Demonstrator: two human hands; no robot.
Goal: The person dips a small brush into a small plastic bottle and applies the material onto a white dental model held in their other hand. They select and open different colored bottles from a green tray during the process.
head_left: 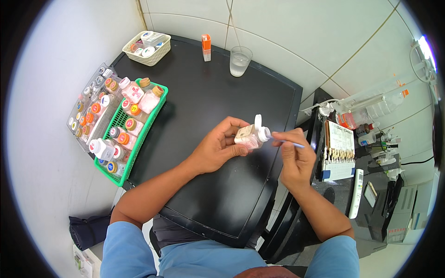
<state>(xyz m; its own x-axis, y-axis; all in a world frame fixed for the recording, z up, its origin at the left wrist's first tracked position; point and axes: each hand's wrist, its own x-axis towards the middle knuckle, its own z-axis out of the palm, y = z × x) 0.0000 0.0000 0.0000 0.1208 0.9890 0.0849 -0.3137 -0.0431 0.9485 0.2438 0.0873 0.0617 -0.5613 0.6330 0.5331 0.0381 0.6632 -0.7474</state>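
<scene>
My left hand is wrapped round a small clear plastic bottle with a pale label and pinkish powder-like contents. The bottle tilts to the right, its white flip lid standing up from the neck. Pinched in the fingers of my right hand is a thin pale-blue stick. The stick's tip is at the bottle's mouth; whether it reaches inside I cannot tell. Both hands are above the right half of the black table.
At the left, a green basket and a clear organizer hold several capped bottles. Along the back stand a cream basket, an orange-and-white box and a glass of cloudy liquid. A shade guide and a white remote lie right.
</scene>
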